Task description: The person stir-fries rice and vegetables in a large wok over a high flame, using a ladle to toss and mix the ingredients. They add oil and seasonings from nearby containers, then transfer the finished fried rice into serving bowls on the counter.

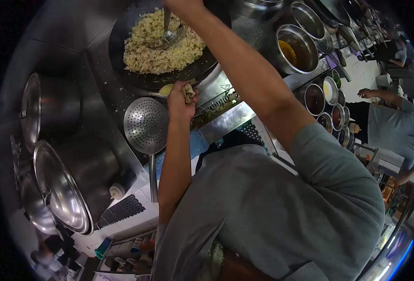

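Observation:
Fried rice (161,45) fills much of a large dark wok (122,58) at the top of the view. My left hand (182,100) is closed around a folded yellowish cloth (188,92) at the wok's near rim. At the top edge, my right hand (184,5) is partly cut off by the frame and grips the handle of a metal ladle (168,34), whose bowl rests in the rice. Beside my left forearm lies a perforated metal strainer (146,123) with a long handle.
Large lidded steel pots (61,186) stand at the left. A metal pot with orange-brown liquid (303,52) is right of the wok, near several small seasoning bowls (314,99). A person in a grey shirt (389,123) is at the far right; other people are farther off.

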The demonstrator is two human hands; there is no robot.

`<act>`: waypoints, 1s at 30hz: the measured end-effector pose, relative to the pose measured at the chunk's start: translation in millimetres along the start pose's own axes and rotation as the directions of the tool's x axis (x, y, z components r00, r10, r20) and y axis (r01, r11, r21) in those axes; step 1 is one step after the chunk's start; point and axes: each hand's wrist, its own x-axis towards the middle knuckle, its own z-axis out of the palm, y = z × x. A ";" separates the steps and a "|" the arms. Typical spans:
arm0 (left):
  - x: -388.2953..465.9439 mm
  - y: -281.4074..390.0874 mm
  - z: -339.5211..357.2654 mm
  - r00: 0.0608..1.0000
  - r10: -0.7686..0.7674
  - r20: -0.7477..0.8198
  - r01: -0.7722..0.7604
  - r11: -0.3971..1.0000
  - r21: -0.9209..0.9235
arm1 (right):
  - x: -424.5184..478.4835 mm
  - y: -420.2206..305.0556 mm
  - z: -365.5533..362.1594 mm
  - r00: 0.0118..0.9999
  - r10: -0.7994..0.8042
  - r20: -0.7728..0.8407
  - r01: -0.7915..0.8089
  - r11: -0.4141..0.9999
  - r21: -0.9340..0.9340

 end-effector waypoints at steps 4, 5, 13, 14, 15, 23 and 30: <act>3.0 3.0 9.6 0.997 0.011 0.081 -0.004 0.996 -0.086 | 8.2 -65.0 0.2 1.000 -0.015 0.010 0.014 0.993 0.114; 2.2 1.4 9.8 0.999 0.027 0.033 -0.024 0.994 -0.103 | 1.7 -75.6 3.9 0.999 -0.030 0.022 0.027 0.992 0.126; -167.8 -25.7 35.7 0.996 0.094 0.007 -0.093 0.995 -0.025 | 11.6 -112.0 -11.0 0.965 0.154 0.214 -0.175 0.981 0.080; -160.0 -19.7 35.7 0.995 0.100 -0.006 -0.100 0.994 -0.046 | 17.5 -135.1 -14.2 0.955 0.174 0.239 -0.186 0.982 0.028; -140.4 -11.5 34.8 0.994 0.104 -0.016 -0.104 0.992 -0.064 | 0.8 -123.0 -8.8 0.977 0.126 0.170 -0.125 0.992 -0.020; -131.8 -74.4 -28.7 0.982 0.188 0.008 -0.188 0.979 0.085 | -18.9 -107.4 -8.9 0.995 -0.091 -0.036 0.092 0.995 0.037; -72.5 -17.0 -10.6 0.979 0.183 0.094 -0.186 0.982 0.026 | -68.7 -98.2 2.7 0.947 -0.292 -0.136 0.268 0.949 -0.168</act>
